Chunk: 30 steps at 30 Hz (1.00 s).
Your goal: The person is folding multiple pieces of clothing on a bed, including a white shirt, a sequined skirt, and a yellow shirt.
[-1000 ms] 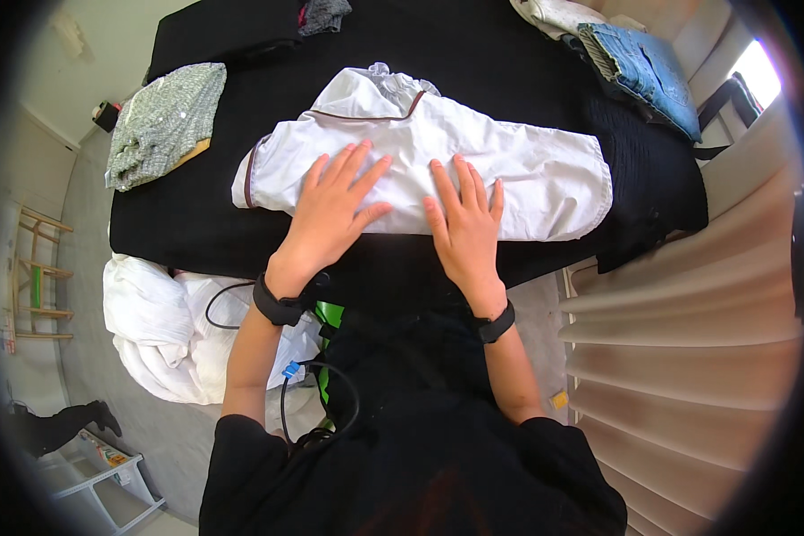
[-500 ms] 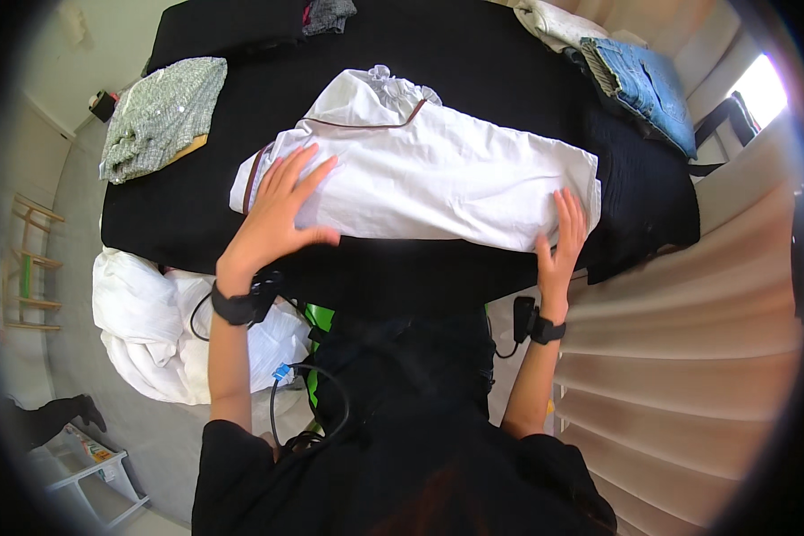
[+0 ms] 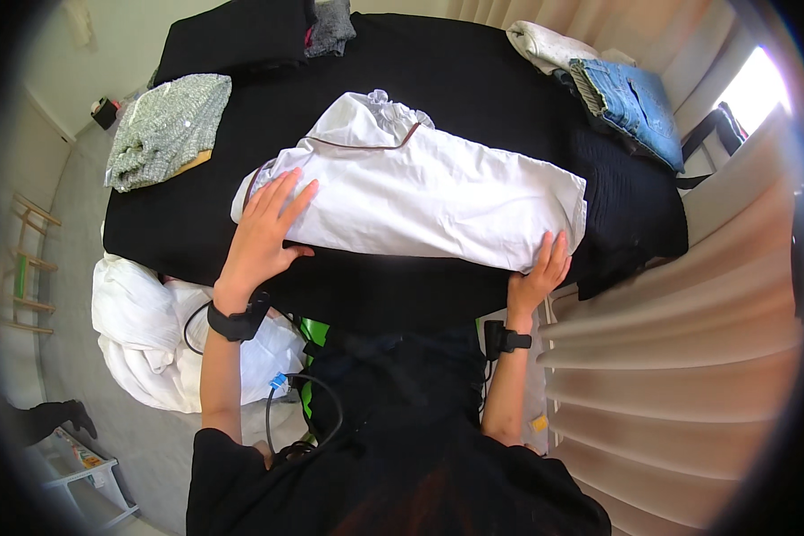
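Note:
A white cloth garment [image 3: 420, 196] with thin brown piping and a gathered, ruffled part at its far side lies folded into a long shape on a black-covered table [image 3: 402, 290]. My left hand [image 3: 263, 228] rests on its left end, fingers spread over the cloth and thumb out past the near edge. At the near right corner, my right hand [image 3: 540, 272] touches the garment with its fingers extended on top. That hand's thumb is close to the cloth edge and shows only in part. Both wrists wear black bands with small boxes.
A folded grey-white textured garment [image 3: 170, 129] lies at the table's left, with a black pile [image 3: 237, 40] behind it. Folded blue jeans [image 3: 630, 103] and white cloth [image 3: 549, 45] sit far right. White fabric [image 3: 152, 330] is heaped below left. A beige curtain [image 3: 661, 348] hangs at right.
My right hand has moved down and slightly left to the garment's near right edge. My left hand stays on the left end. The whole view has shifted slightly.

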Motion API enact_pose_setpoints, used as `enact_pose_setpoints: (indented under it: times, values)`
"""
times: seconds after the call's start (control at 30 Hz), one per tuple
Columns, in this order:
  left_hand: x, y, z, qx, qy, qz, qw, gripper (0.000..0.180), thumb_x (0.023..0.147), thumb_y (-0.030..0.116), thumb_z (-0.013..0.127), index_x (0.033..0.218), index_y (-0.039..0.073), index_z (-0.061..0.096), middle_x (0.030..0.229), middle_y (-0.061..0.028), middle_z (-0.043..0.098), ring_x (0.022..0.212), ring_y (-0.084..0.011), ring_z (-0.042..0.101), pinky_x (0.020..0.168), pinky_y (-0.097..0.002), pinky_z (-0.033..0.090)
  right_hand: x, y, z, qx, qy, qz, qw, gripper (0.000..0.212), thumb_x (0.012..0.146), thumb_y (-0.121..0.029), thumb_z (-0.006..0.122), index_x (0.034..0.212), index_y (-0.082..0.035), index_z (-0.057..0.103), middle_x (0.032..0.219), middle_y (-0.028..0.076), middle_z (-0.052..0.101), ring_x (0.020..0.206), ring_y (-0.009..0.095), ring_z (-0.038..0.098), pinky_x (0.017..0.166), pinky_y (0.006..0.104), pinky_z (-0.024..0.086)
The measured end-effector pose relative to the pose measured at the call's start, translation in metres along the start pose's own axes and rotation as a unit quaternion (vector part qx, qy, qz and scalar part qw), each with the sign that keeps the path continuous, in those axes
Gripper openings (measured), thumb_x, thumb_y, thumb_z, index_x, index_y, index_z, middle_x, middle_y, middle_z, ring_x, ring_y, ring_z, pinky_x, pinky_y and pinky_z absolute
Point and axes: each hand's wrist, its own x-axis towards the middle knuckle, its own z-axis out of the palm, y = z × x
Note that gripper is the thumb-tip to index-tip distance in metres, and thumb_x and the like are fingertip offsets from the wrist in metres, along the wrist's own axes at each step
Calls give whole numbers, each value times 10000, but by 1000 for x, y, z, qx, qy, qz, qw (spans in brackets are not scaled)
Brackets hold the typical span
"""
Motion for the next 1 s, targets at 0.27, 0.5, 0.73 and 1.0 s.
enact_pose_setpoints:
  times: [0.27, 0.5, 0.73, 1.0]
  values:
    - [-8, 0, 15, 59, 50, 40, 996, 757, 579, 123, 768, 1268, 66, 458, 1181, -146, 511, 1114, -298, 472, 926, -406, 367, 29, 24, -22, 61, 106, 37, 992, 255, 726, 60, 544, 922, -77, 632, 934, 32, 672, 906, 184, 614, 999, 401, 332]
    - [-15, 5, -13, 42, 76, 106, 991, 496, 582, -80, 580, 1067, 25, 587, 987, -111, 608, 971, -275, 558, 858, -381, 402, 54, 31, -73, 57, 166, -6, 984, 235, 717, 38, 582, 928, -60, 613, 922, 40, 671, 900, 192, 618, 971, 408, 370]
    - [-15, 28, -93, -15, 172, 112, 979, 332, 558, -88, 508, 846, 19, 634, 768, -89, 611, 773, -263, 594, 800, -421, 440, 90, 29, -112, 218, 245, 140, 934, 229, 734, 40, 575, 957, -5, 601, 888, 82, 633, 803, 196, 591, 861, 373, 458]
    - [47, -12, -148, -225, -65, -93, 968, 173, 823, 166, 593, 806, -6, 600, 699, -39, 572, 671, -94, 525, 656, -210, 406, 172, 45, -95, 246, 25, 136, 959, 218, 733, 3, 564, 943, -2, 624, 823, 41, 613, 766, 103, 555, 720, 227, 449]
